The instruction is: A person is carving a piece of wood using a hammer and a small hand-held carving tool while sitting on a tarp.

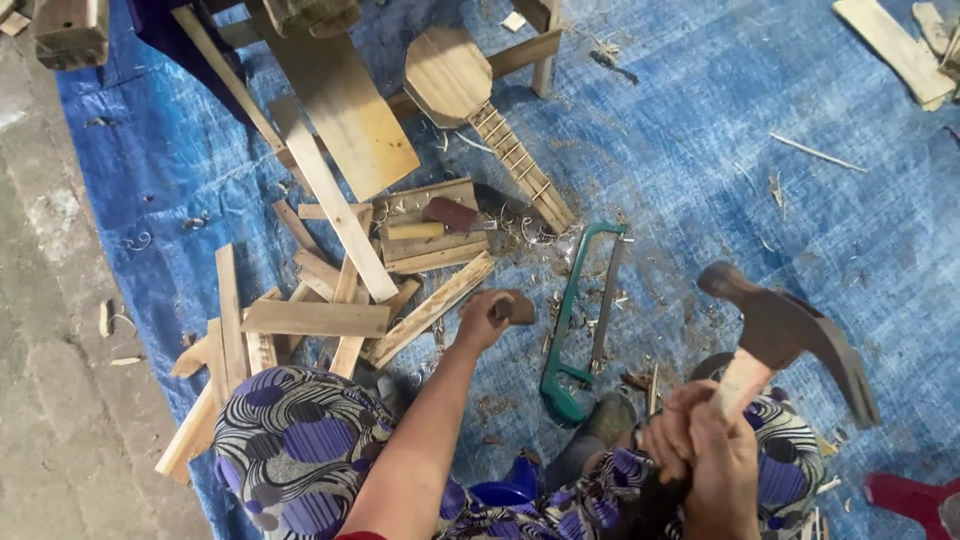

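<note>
Gripping a claw hammer [782, 335] by its wooden handle, right hand [700, 450] is clamped shut, head raised up and right of the fist, handle slanting toward the green hacksaw [580, 310]. Left hand [485, 318] lies just left of the hacksaw, fingers closed over a small dark wood piece [518, 306] on the blue tarp [700, 150]. Scrap slats [300, 310] crowd farther left of the hacksaw; bare tarp opens to its right.

A red object [915, 497] is cut off at the lower right corner; the right hand [705, 455] hides the hammer [785, 335] handle's end.
</note>
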